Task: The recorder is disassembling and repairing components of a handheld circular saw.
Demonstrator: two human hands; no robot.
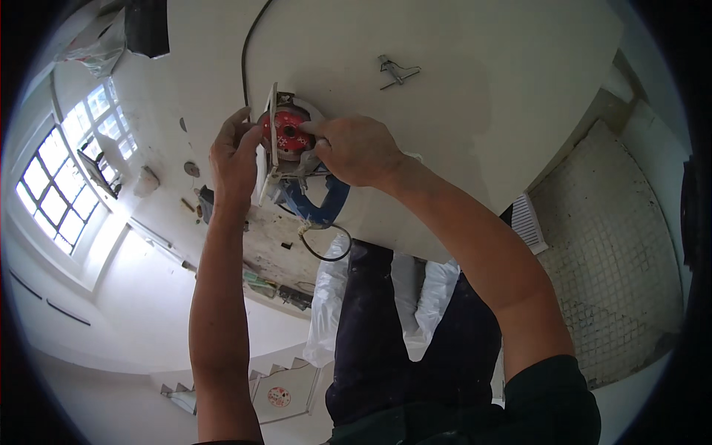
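A blue power saw (pixel 317 204) lies on its side on a large pale board (pixel 489 89), with a red disc blade (pixel 288 117) facing me beside its metal base plate. My left hand (pixel 236 156) holds the saw at its left edge, thumb and fingers curled at the blade and plate. My right hand (pixel 356 148) is on the right side of the red blade, fingers bent against it near the centre hole. Above them on the board lies a small silver metal tool (pixel 397 72). A black cord (pixel 247 52) runs beside the saw.
My legs (pixel 371 311) are below the board, beside white plastic-wrapped bundles (pixel 326 334). A white slatted item (pixel 526 226) sits at the board's right edge, near a worn tiled surface (pixel 608 259). Scattered small tools and debris (pixel 200 204) lie to the left, near bright windows (pixel 52 185).
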